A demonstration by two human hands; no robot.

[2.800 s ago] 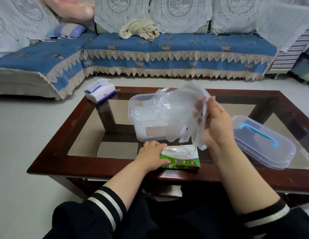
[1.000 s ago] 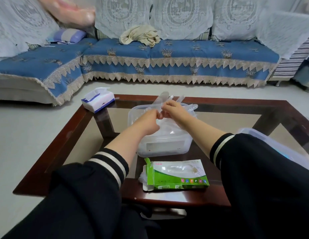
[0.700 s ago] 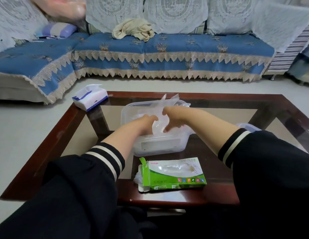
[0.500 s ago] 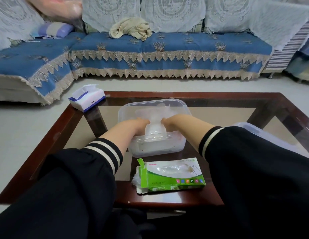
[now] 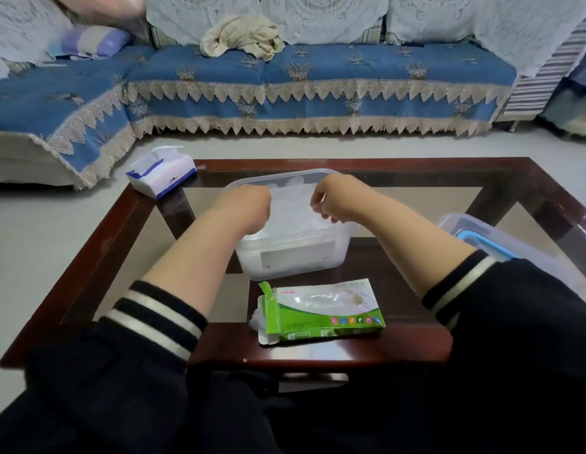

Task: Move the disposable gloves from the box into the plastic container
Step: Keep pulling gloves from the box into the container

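Observation:
A clear plastic container (image 5: 296,258) stands in the middle of the glass-topped coffee table (image 5: 318,353). Thin clear disposable gloves (image 5: 291,204) lie piled inside it. My left hand (image 5: 249,208) reaches down into the container's left side over the gloves, with its fingers hidden behind the back of the hand. My right hand (image 5: 332,201) hovers over the container's right side, fingers loosely curled, with nothing seen between them. The green glove box (image 5: 324,311) lies flat on the table's near edge, its left flap open and a bit of clear plastic sticking out.
The container's clear lid with a blue handle (image 5: 481,239) lies at the table's right, partly behind my right sleeve. A white and blue tissue box (image 5: 160,175) sits on the far left corner. A blue sofa (image 5: 318,80) runs behind the table.
Earlier my right hand held gloves up above the box. Both hands then pushed them down into the container, and now both have risen a little and drawn apart.

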